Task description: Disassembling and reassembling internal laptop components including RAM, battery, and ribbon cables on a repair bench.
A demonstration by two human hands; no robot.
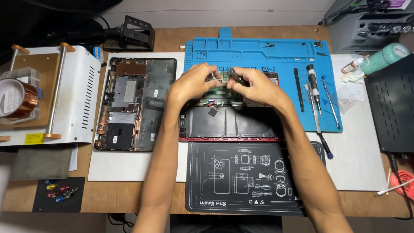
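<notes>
- A small dark part [233,74] is pinched by both hands, left hand [192,83] and right hand [254,86], over the opened laptop [228,123] on the counter [129,196].
- Work on the laptop's inner board seems under way; steady, fine finger control is called for next.

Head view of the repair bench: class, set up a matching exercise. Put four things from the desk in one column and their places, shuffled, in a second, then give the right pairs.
Things:
1. Blue work mat
2. Removed bottom cover
3. Roll of amber tape
4. Small coloured parts on a black pad

Places:
A. Near left corner of the desk
B. Far left, on the white machine
C. Under the far part of the opened laptop
D. Left of the opened laptop, inner side up

Pairs: 1-C, 2-D, 3-B, 4-A
</notes>
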